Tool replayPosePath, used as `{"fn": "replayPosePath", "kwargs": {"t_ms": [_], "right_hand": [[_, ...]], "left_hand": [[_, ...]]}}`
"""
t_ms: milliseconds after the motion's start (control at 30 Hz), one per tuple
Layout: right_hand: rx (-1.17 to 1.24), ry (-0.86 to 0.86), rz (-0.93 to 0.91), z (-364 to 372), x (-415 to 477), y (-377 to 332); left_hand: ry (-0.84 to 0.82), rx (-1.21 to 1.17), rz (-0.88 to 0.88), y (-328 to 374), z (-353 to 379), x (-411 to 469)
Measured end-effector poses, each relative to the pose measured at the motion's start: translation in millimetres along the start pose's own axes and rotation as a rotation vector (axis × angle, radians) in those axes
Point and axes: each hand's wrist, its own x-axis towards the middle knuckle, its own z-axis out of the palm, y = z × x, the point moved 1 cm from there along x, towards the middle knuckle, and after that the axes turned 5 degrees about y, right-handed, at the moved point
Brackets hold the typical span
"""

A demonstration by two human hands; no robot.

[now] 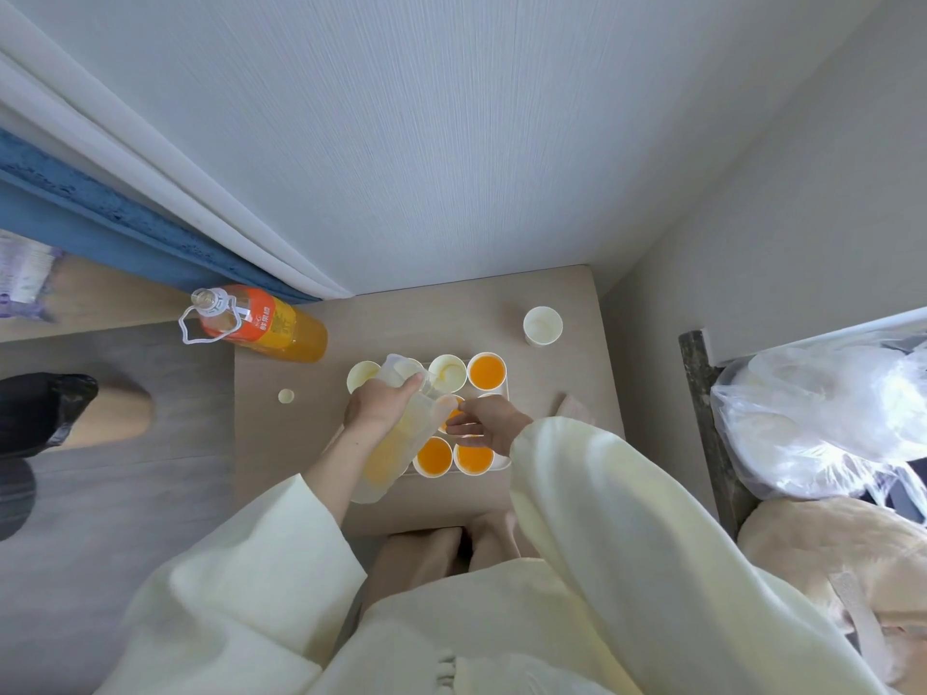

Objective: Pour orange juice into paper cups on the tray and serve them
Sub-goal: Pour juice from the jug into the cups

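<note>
At the left of the worktop (552, 293) we see the open juice bottle (266, 326), its cap (286, 396) lying nearby. Our left hand (378, 406) grips a tilted clear pitcher (396, 443) of juice over the tray (503, 463), spout at a middle cup (455, 417), which our right hand (489, 428) holds between thumb and curled fingers. Three other cups on the tray hold juice; a lone cup (543, 326) stands apart, far right.
</note>
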Motion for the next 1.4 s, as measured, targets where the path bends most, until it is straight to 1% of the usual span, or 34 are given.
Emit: {"fn": "replayPosePath", "kwargs": {"t_ms": [433,633,1400], "right_hand": [[0.013,-0.024,-0.009,-5,-1,-2],[-0.023,-0.031,-0.009,-4,1,-1],[-0.026,-0.028,0.012,-4,6,1]], "left_hand": [[0.007,0.075,-0.006,13,3,7],[0.019,0.086,0.010,16,4,10],[0.038,0.088,0.011,15,5,16]]}}
